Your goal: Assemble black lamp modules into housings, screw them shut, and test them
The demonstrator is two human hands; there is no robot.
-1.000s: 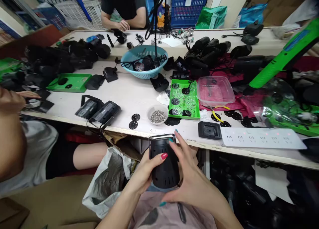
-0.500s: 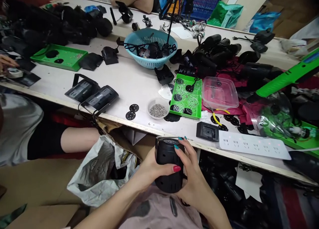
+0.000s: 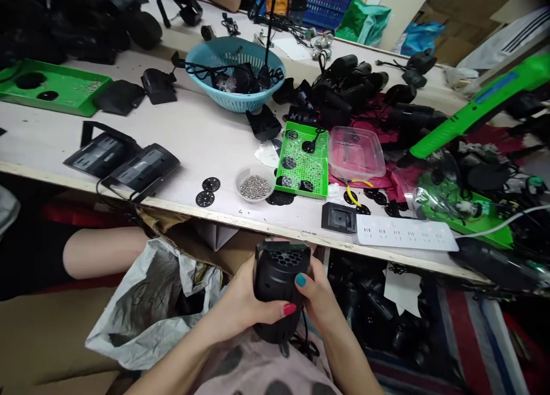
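Note:
Both my hands hold a black cylindrical lamp housing [image 3: 278,280] in my lap, just below the table's front edge [image 3: 240,220]. Its honeycomb-grilled face tilts up toward me. My left hand [image 3: 244,303] wraps the housing's left side, thumb across the front. Gripping the right side is my right hand [image 3: 320,294], its thumb resting near the grille. A black cable hangs from the housing's lower end.
On the table: a small bowl of metal screws [image 3: 254,184], a green tray [image 3: 303,163] with black discs, a clear plastic box [image 3: 356,152], a white power strip [image 3: 406,236], a blue basket [image 3: 234,68], two black lamp units [image 3: 122,161]. A grey bag [image 3: 146,303] lies left of my lap; another person's leg [image 3: 103,251] is at left.
The housing has been turned so its grilled face now points up toward me. My view has shifted right and down, and both hands kept their hold.

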